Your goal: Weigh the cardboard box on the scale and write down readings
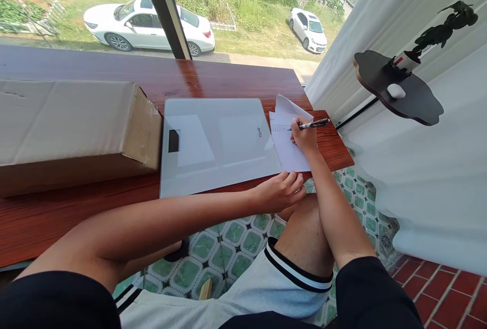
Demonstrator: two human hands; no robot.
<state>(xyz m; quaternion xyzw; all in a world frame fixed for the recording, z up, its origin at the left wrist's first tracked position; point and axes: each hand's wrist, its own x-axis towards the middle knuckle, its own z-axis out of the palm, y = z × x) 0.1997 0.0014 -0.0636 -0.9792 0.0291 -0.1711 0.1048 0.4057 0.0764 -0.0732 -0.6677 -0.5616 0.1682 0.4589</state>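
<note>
My right hand [305,135] is closed round a dark patterned pen [318,123], its tip down near the writing on a sheet of white paper [291,146]. Small handwritten lines show on the upper left part of the sheet, and another leaf curls up behind it. My left hand [281,191] is at the table's front edge, just below the sheet, with its fingers curled in. What its fingertips grip, if anything, is hidden. A large flat grey-white panel [228,141] with a dark square and small lettering lies left of the paper.
A big cardboard box [68,121] stands on the reddish wooden table [243,78] at the left. To the right, a small dark wavy-topped stand [414,98] holds a potted plant [407,60] and a white mouse-shaped object [396,90], before white curtains [429,182]. A window is behind the table.
</note>
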